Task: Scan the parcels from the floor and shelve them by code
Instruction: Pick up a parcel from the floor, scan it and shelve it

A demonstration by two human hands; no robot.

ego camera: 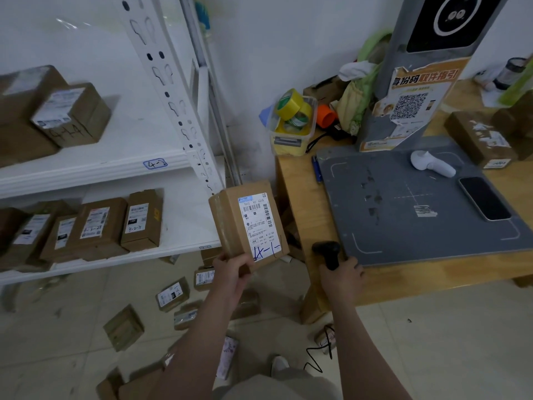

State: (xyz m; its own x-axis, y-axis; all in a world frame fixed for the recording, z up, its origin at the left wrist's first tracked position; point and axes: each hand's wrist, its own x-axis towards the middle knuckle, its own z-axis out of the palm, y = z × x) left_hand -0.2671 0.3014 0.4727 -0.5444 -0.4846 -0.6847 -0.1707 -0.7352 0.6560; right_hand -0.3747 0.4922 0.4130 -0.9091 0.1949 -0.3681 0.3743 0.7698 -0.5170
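Observation:
My left hand grips the lower corner of a brown cardboard parcel, held up between the shelf and the table. Its white label faces me, with a blue handwritten code at the bottom. My right hand grips the handle of a black barcode scanner, whose head sits at the near left corner of the wooden table. Several more parcels lie scattered on the tiled floor below. The white shelf unit on the left carries coded parcels on two levels.
A grey scanning mat on the table holds a phone and a white handheld device. A grey kiosk post stands behind it. A tub of tape rolls sits at the table's back left. A black cable trails on the floor.

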